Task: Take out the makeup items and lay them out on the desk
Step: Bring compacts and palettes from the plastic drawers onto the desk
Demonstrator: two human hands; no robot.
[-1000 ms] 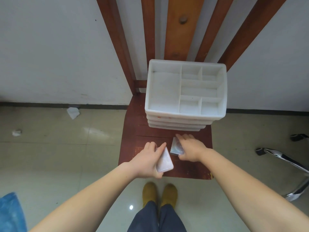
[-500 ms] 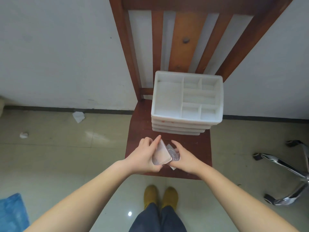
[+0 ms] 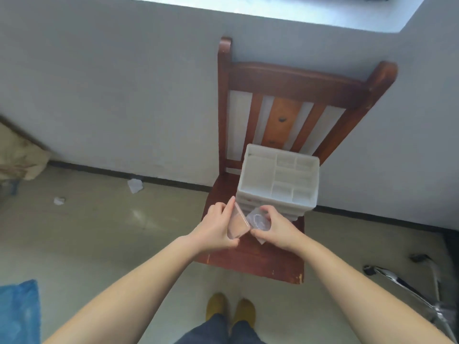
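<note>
I stood in front of a brown wooden chair that was pushed up against a grey wall. My left hand held a flat pink case. My fingers were curled round its left edge and my thumb sat under its low corner, so the case stood tilted up on its side. My right hand held a small clear packet — my fingers bent over its top and my thumb pressed along the bottom. I could see a round ring shape inside the packet, but it was too blurry to tell what it was. The case and the packet touched each other in the middle, just above the front part of the chair seat. A bit of white stuck out under my right thumb, and I could not tell what that was.

Behind my hands, at the back of the seat, sat a white plastic organizer box. Its top had lots of little compartments, and the ones I could see had nothing in them. Lower layers of the box showed under the top one.

On the tan floor lay two scrunched white paper bits near the wall. A blue cloth was at the left low corner — and shiny metal chair legs were at the right. My yellow shoes pointed at the chair.
</note>
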